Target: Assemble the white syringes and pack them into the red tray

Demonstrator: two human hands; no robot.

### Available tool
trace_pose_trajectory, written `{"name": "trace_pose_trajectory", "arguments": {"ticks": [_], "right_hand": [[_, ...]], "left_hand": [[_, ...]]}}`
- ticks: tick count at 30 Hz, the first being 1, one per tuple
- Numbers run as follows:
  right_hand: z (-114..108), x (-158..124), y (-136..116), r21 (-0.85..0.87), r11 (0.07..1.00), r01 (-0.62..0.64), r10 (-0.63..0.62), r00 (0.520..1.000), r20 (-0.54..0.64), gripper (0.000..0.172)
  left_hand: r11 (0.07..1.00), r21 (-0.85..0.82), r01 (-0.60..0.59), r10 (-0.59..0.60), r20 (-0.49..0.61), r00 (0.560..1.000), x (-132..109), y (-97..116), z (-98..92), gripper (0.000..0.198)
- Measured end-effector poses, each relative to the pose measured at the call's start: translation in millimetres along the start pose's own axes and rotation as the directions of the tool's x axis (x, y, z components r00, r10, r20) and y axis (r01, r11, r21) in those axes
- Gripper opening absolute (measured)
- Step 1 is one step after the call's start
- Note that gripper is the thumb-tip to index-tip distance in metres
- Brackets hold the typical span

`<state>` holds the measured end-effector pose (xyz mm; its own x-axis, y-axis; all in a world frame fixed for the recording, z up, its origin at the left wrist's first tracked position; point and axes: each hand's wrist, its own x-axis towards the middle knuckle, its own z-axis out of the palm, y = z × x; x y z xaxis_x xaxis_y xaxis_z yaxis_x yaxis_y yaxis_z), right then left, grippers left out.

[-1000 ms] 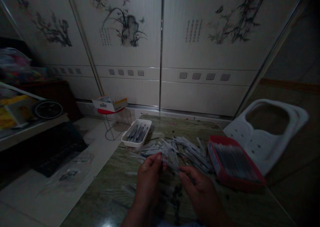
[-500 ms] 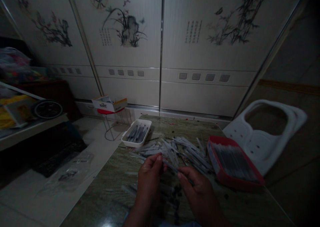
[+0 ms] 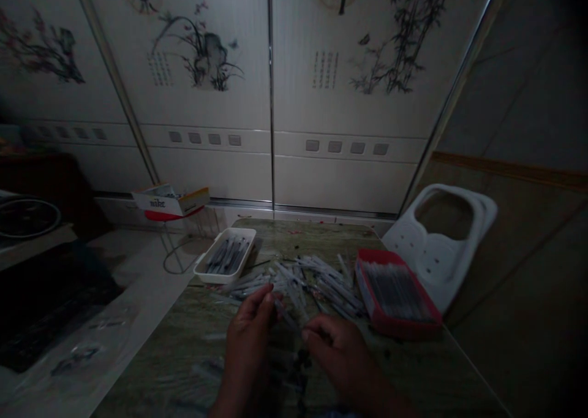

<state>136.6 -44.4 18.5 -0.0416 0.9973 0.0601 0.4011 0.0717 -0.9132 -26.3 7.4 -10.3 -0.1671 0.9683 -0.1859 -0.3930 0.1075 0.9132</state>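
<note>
My left hand (image 3: 248, 338) and my right hand (image 3: 337, 353) are over the near part of a wooden table (image 3: 404, 381). Together they pinch one thin pale pen-like stick (image 3: 287, 315), the left at its far end and the right at its near end. Just beyond my fingers lies a loose pile of several similar sticks (image 3: 305, 277). A white tray (image 3: 225, 255) holding dark sticks sits at the table's far left. A red tray (image 3: 395, 292) packed with sticks sits to the right of the pile.
A white plastic moulded seat (image 3: 443, 240) leans beside the table on the right. Painted sliding cabinet doors (image 3: 271, 99) fill the back. A small box (image 3: 169, 200) rests on a red stool at the left. Plastic sheeting (image 3: 78, 350) lies on the floor.
The view has swung to the right, so everything sits further left in the picture. My hands stay pinched on the stick; the right hand has drawn slightly nearer.
</note>
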Motion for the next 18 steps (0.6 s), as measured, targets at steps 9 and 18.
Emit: {"name": "trace_pose_trajectory", "arguments": {"ticks": [9, 18], "right_hand": [[-10.9, -0.6, -1.1, 0.048, 0.992, -0.118, 0.112, 0.987, 0.115, 0.019], [-66.1, 15.0, 27.4, -0.113, 0.991, -0.069, 0.0, 0.855, -0.519, 0.035]], "left_hand": [[0.999, -0.033, 0.033, -0.03, 0.089, 0.996, -7.7, 0.6, 9.6, 0.061], [0.999, -0.011, 0.036, -0.036, 0.033, 0.999, -9.2, 8.6, 8.7, 0.061]]}}
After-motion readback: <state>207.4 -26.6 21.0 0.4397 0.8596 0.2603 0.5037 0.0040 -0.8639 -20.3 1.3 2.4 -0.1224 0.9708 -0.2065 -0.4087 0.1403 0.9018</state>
